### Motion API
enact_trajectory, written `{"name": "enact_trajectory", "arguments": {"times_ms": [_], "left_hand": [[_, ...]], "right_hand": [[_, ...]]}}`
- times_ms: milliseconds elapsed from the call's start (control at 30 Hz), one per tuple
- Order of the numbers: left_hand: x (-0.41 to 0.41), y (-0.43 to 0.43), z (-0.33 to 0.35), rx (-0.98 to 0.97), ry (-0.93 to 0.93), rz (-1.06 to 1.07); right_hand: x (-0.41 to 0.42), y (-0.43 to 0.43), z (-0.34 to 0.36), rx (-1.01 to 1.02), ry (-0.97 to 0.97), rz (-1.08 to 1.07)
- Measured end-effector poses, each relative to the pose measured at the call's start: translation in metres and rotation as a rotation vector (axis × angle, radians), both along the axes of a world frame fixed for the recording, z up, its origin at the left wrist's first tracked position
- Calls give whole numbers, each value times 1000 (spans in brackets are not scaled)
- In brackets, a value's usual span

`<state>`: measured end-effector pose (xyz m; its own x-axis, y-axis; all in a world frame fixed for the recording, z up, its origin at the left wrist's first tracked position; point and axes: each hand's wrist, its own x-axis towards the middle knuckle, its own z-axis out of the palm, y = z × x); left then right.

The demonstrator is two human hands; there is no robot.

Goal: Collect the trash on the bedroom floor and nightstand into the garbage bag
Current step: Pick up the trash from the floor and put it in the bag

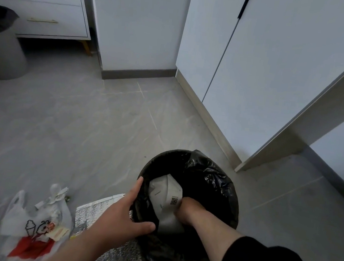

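I see the black garbage bag (215, 179) lining a round bin, upright on the floor with its mouth open. Inside, a white paper package (165, 196) with a QR label leans against the left wall. Just left of the bag, a silver foil bag (116, 260) lies flat on the floor beside a crumpled white plastic bag (33, 228) with red print.

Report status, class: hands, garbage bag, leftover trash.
Left hand grips garbage bag rim. Right hand grips white package inside. Printed plastic bag, foil pouch on floor, uncollected.
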<state>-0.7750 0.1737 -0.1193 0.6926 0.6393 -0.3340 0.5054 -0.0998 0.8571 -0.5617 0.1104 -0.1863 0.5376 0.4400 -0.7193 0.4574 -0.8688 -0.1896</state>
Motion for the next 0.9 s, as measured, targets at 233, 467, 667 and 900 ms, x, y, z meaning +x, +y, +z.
{"name": "enact_trajectory", "arguments": {"times_ms": [233, 467, 667, 900], "left_hand": [[-1, -2, 0, -1, 8, -5], [-1, -5, 21, 94, 49, -60], [-52, 2, 56, 190, 17, 22], [-198, 22, 22, 26, 142, 562]], "right_hand": [[4, -7, 24, 303, 96, 64], [3, -28, 114, 564, 124, 113], [-40, -22, 178, 722, 6, 304], [-163, 19, 182, 883, 97, 440]]}}
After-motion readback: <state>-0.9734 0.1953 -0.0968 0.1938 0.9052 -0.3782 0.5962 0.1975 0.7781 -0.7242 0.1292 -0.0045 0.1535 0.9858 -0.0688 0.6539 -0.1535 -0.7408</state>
